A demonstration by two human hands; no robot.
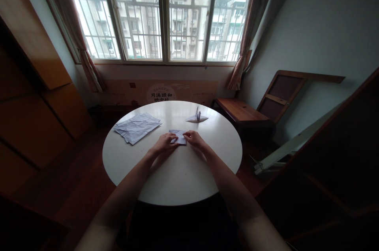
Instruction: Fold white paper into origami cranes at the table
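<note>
A small folded square of pale paper (182, 141) lies on the white round table (183, 180), between my two hands. My left hand (164, 143) is closed over the paper's left side, fingers bent onto it. At its right edge, my right hand (194, 138) pinches the paper between thumb and fingertips. Beyond my right hand stands a folded paper crane (197, 116) with its wings spread. Several creased paper sheets (137, 128) lie in a loose stack to the left. The fine folds in the small square are too small to make out.
A low wooden bench (241, 109) stands behind the table on the right, near a wooden frame (280, 93) leaning on the wall. A long printed cardboard box (183, 89) lies beneath the window. Wooden cabinets (56, 113) line the left side.
</note>
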